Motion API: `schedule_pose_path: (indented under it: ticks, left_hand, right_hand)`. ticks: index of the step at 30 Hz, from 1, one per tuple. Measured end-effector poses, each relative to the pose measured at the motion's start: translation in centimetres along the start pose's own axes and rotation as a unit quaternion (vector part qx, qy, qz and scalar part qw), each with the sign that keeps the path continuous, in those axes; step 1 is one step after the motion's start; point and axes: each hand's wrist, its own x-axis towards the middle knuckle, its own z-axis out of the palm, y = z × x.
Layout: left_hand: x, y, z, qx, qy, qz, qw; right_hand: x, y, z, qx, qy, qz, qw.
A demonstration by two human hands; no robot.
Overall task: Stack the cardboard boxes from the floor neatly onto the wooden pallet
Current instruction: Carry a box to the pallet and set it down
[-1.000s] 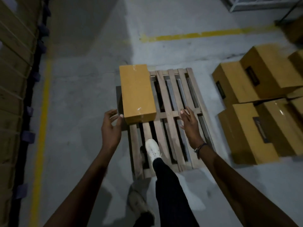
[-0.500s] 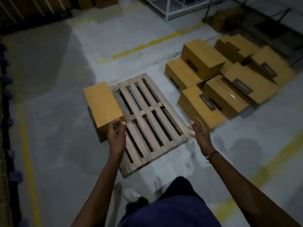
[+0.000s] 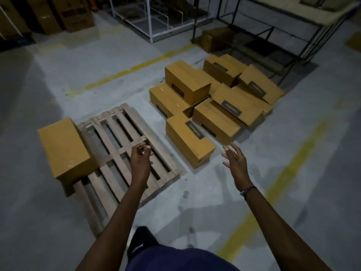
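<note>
Head view, looking down at the concrete floor (image 3: 48, 222). The wooden pallet (image 3: 125, 153) is lying flat on the floor, slats running away from the person. One cardboard box (image 3: 65, 147) is sitting on the pallet's left edge, long side parallel to the slats, its near corner hanging a little past the pallet's side.

To the right of the pallet, a cluster of cardboard boxes (image 3: 214, 98) is resting on the floor, several leaning or lying on one another, dark labels showing on some faces. The nearest floor box (image 3: 188, 142) is sitting just beside the pallet's right edge, apart from it, label facing up.

Both arms are reaching forward, bare. The left hand (image 3: 140, 161) is hovering over the pallet's right half, its fingers (image 3: 143, 149) loosely curled and holding nothing. The right hand (image 3: 235, 161) is hanging near the near corner of the nearest floor box, not touching it, fingers (image 3: 229, 151) spread wide and straight, holding nothing. A dark wristband (image 3: 247, 190) is showing on the right wrist.

Yellow floor lines (image 3: 273, 192) are running across the concrete. Behind, a white metal rack (image 3: 150, 18) and a dark metal frame (image 3: 234, 22) are standing; large dark cartons (image 3: 76, 14) are lined up at the far left.
</note>
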Motion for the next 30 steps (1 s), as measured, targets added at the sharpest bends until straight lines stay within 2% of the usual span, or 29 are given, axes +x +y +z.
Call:
schedule_pose_path:
  ticks: [6,12,21,26,30]
  left_hand:
    - [1.7,1.3,8.8,-0.012,-0.02,0.002,1.0]
    - [7.3,-0.3,15.8,-0.018,-0.015,-0.014,1.0]
    - [19.2,-1.2,25.9,-0.04,0.041,-0.079,0.995]
    - [22.6,-0.8,29.6,-0.041,0.073,-0.109,0.99]
    - [24.9,-1.4,31.4,-0.04,0.128,-0.123,0.983]
  right_hand:
    - [6.2,-1.4,-3.7,-0.003,-0.008,-0.001,1.0]
    - [16.7,-2.8,-3.8,-0.024,-0.052,-0.007,0.998]
    - [33.1,-5.6,-3.6,-0.095,-0.118,0.015,0.988]
    - [40.8,-7.2,-3.1,-0.118,-0.152,0.04,0.981]
    - [46.1,-7.9,-1.3,-0.16,-0.209,0.035,0.964]
